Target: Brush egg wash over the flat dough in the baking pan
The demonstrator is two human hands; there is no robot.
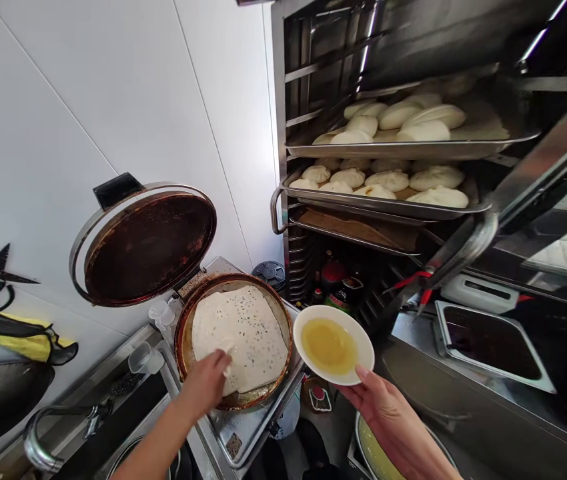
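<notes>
Pale, flat dough sheet of roughly square shape with rounded corners (241, 327) lies on the round metal pan with brown, stained rim (243, 398). Over it reaches the left hand (207, 381), with bent fingers at its surface; something whitish is near the fingertips, but I cannot tell whether they are pinching it. The right hand (376, 395) grips the edge of the white, shallow round bowl (365, 347), which contains yellow, clear liquid (328, 343), just beside the pan. For good work, it seems best to touch the sheet lightly, so that it does not tear or wrinkle, and to hold the bowl level, because its wide shape could spill easily. The wrist should preferably avoid the rim, which may be hot. The sheet looks soft and matt, with many small dark and yellowish specks, most visible toward its right side.
</notes>
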